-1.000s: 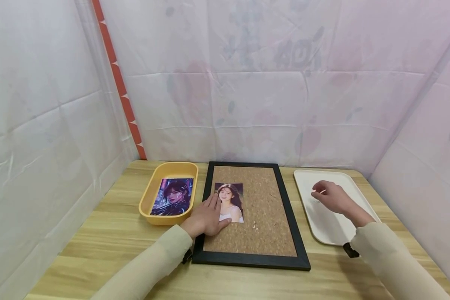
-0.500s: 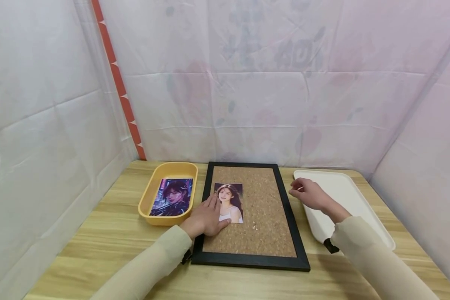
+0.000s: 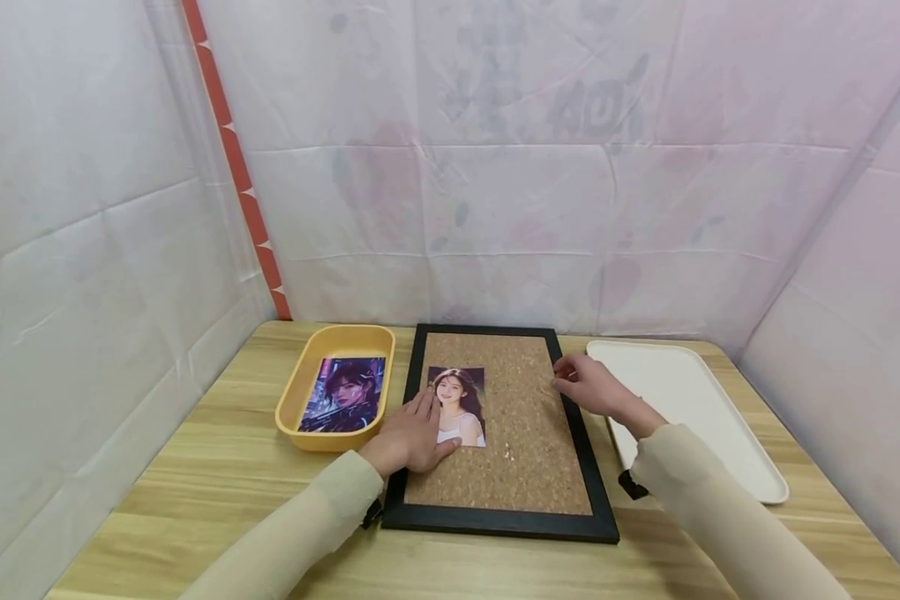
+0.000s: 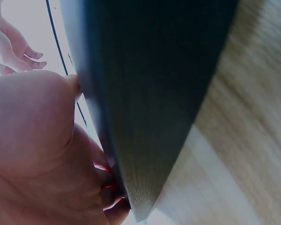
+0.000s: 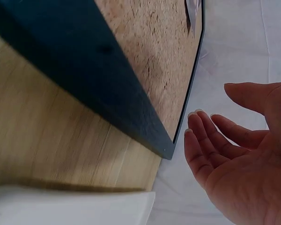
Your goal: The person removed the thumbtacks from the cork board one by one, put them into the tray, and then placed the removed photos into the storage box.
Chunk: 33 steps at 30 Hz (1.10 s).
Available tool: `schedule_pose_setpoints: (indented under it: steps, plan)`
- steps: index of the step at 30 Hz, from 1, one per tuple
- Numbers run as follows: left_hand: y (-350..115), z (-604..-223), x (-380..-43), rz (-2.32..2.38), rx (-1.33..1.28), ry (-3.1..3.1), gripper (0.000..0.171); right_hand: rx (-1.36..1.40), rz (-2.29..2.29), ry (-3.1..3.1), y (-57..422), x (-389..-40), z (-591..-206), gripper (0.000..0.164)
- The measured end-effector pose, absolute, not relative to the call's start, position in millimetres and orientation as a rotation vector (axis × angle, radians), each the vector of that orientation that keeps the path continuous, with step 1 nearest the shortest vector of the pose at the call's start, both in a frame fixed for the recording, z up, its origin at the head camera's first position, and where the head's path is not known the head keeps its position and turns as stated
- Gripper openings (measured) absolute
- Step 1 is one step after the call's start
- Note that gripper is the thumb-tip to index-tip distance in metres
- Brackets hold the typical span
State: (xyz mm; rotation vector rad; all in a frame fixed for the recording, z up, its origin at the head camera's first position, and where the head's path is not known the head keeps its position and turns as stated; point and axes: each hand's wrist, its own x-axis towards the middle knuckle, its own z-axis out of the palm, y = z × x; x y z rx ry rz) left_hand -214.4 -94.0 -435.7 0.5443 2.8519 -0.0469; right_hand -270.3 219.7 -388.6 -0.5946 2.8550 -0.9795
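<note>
My left hand lies with straight fingers across the left edge of a portrait photo print, its thumb over the lower edge. The print lies on the left half of a cork board with a black frame. In the left wrist view the palm of the left hand is beside the frame's dark side. My right hand hovers over the board's right frame bar. The right wrist view shows the right hand with thumb and loosely bent fingers apart, nothing visible between them.
A yellow tray left of the board holds a purple-blue illustrated print. To the right lies a white tray, partly behind the right arm. Small white specks show on the cork. Pale cloth hangs behind the wooden table.
My right hand has moved left from over the white tray to the board's right frame bar. The white tray has shifted and turned slightly. My left hand has stayed on the photo print.
</note>
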Motion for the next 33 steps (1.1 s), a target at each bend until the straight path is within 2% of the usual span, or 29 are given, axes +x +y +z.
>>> schedule_pose_setpoints:
  steps: [12,33]
  plan:
    - [-93,-428,-210,-0.048,0.533,2.831,0.081,-0.676,-0.975,2.862,205,-282,-396,0.034]
    - [-92,-426,-210,-0.063,0.527,2.829,0.081,-0.602,-0.970,2.795,169,-295,-404,0.034]
